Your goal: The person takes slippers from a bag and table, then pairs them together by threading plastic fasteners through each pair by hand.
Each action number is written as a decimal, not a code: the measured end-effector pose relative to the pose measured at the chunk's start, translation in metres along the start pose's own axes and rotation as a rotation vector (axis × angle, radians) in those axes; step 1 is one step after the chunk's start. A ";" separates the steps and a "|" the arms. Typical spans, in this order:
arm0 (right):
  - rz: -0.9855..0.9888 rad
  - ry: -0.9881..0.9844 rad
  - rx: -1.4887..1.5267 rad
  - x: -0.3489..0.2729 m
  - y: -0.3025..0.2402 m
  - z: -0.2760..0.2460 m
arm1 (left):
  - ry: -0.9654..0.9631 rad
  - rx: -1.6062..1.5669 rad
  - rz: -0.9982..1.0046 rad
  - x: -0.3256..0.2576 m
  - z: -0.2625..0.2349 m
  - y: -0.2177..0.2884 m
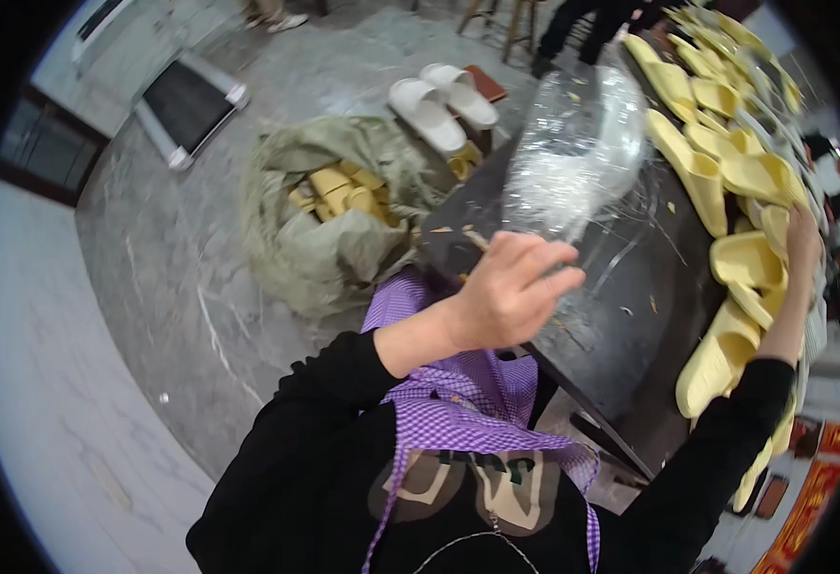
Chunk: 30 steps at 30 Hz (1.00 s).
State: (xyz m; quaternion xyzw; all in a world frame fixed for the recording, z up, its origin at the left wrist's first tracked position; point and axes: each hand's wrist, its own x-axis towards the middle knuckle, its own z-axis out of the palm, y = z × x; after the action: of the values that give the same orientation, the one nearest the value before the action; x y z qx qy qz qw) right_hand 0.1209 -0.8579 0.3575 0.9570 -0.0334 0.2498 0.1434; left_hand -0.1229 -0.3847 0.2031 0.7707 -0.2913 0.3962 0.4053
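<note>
Left hand grips a clear bag; right hand reaches to the yellow slippers.

The left hand [511,292] has its fingers [544,258] curled tight on the bottom edge of a clear, crinkly plastic bag [573,153], which stands up and away from them over the dark bench [621,277]. The right hand [803,239] is far off at the bench's other side, resting on a pale yellow foam slipper [747,263]; I cannot tell if those fingers are closed. More yellow slippers [717,105] run in a long row beyond. A green sack [324,249] sits on the floor.
</note>
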 end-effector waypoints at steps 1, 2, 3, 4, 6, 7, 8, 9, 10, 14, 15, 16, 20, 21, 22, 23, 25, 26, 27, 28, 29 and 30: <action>-0.099 0.030 0.014 -0.008 -0.012 -0.009 | 0.003 0.026 -0.021 -0.007 -0.010 -0.003; -0.137 0.028 0.011 -0.020 -0.025 -0.019 | 0.030 0.047 -0.036 -0.015 -0.018 -0.007; -0.217 0.054 0.043 -0.038 -0.041 -0.028 | 0.058 0.062 -0.050 -0.025 -0.025 -0.012; -0.287 0.079 0.068 -0.058 -0.059 -0.040 | 0.086 0.075 -0.064 -0.038 -0.031 -0.020; -0.402 0.028 0.281 -0.112 -0.098 -0.062 | 0.175 0.244 -0.176 -0.067 -0.047 -0.064; -0.398 -0.028 0.455 -0.146 -0.119 -0.073 | 0.183 0.274 -0.253 -0.085 -0.058 -0.094; -0.363 -0.097 0.627 -0.182 -0.141 -0.083 | 0.174 0.286 -0.410 -0.106 -0.069 -0.126; -0.301 -0.168 0.764 -0.213 -0.161 -0.095 | 0.169 0.318 -0.523 -0.128 -0.079 -0.160; -0.201 -0.275 0.884 -0.242 -0.181 -0.105 | 0.268 0.080 -0.863 -0.155 -0.089 -0.195; 0.087 -0.390 1.032 -0.313 -0.252 -0.110 | -0.009 0.553 -1.064 -0.253 -0.129 -0.334; 0.093 -0.401 1.017 -0.321 -0.264 -0.106 | -0.076 0.589 -1.100 -0.274 -0.131 -0.362; 0.009 -0.304 0.939 -0.328 -0.273 -0.102 | -0.078 0.587 -1.086 -0.291 -0.134 -0.387; -0.019 -0.201 0.806 -0.333 -0.281 -0.095 | 0.132 -0.177 -1.792 -0.345 -0.121 -0.450; -0.007 -0.178 0.791 -0.334 -0.280 -0.095 | 0.285 -0.279 -1.987 -0.355 -0.113 -0.460; 0.013 -0.197 0.766 -0.335 -0.279 -0.095 | 0.267 -0.310 -1.977 -0.364 -0.105 -0.468; -0.017 -0.204 0.730 -0.336 -0.278 -0.096 | 0.248 -0.169 -1.994 -0.372 -0.098 -0.475; -0.071 -0.226 0.652 -0.338 -0.277 -0.095 | 0.216 -0.035 -2.018 -0.384 -0.090 -0.487; -0.079 -0.229 0.652 -0.339 -0.278 -0.096 | 0.259 -0.042 -2.010 -0.387 -0.087 -0.491; -0.083 -0.233 0.621 -0.339 -0.278 -0.096 | 0.303 -0.048 -2.002 -0.390 -0.085 -0.494; -0.086 -0.237 0.591 -0.340 -0.278 -0.097 | 0.341 -0.032 -2.014 -0.392 -0.083 -0.495; -0.088 -0.243 0.561 -0.341 -0.278 -0.098 | 0.329 -0.056 -2.010 -0.393 -0.081 -0.494; -0.083 -0.259 0.548 -0.341 -0.277 -0.099 | 0.202 -0.122 -1.942 -0.392 -0.080 -0.491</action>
State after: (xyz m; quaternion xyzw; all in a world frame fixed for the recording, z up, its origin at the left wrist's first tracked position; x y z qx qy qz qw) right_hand -0.1857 -0.5665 0.2018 0.9845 0.0565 0.1196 -0.1156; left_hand 0.0224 -0.0193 -0.2936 0.6156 0.4861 -0.0615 0.6173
